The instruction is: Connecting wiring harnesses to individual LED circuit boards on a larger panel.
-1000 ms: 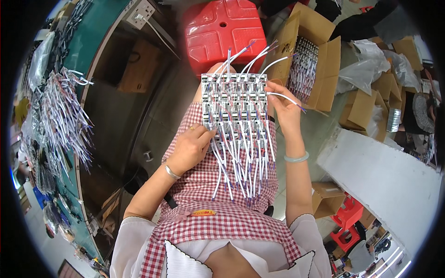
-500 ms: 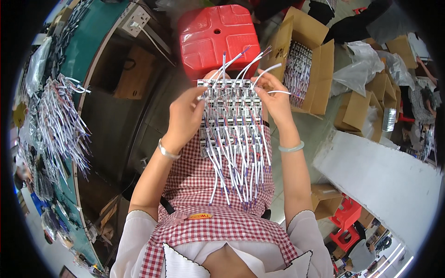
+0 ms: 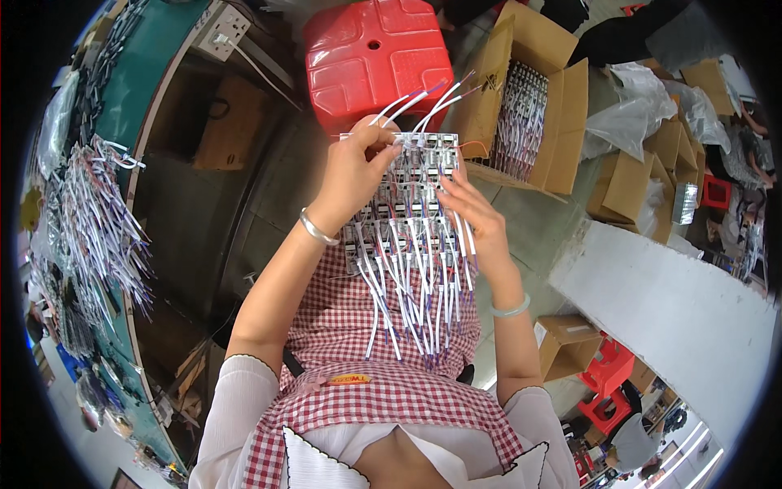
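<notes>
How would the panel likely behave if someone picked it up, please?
The panel would probably stay fairly flat, since its rows form a straight-edged grid. Its white wires would likely dangle and swing, as many trail past its near edge with free ends. They might also tangle, since several cross one another.

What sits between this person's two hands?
In the head view, a grid of small circuit boards, strung with thin wires, spans the stretch between the left hand and the right hand.
</notes>
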The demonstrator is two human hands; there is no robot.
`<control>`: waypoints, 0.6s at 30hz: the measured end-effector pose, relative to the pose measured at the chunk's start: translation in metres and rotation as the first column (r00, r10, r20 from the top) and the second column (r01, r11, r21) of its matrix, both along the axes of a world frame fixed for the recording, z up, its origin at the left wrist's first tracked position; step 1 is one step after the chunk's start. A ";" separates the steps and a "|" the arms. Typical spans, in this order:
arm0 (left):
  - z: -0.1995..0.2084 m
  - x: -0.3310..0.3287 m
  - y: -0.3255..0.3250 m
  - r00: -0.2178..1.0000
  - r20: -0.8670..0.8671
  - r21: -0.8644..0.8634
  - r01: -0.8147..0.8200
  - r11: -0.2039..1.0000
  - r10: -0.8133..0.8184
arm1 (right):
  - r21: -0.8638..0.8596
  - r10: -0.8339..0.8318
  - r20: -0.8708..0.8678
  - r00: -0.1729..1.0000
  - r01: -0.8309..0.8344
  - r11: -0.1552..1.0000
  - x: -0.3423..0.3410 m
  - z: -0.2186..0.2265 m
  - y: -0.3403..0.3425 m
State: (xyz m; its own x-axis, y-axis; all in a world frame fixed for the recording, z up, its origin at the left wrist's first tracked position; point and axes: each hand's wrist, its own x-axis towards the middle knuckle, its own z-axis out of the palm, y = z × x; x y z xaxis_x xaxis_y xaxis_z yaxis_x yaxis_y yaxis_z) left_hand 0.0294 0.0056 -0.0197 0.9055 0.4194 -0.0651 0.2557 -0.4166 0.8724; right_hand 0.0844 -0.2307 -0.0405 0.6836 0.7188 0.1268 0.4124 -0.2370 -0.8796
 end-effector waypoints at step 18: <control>0.000 -0.085 -0.027 0.875 -0.053 0.610 0.410 0.678 -0.482 | -0.424 0.272 0.275 0.922 -0.138 0.895 -0.053 0.028 -0.039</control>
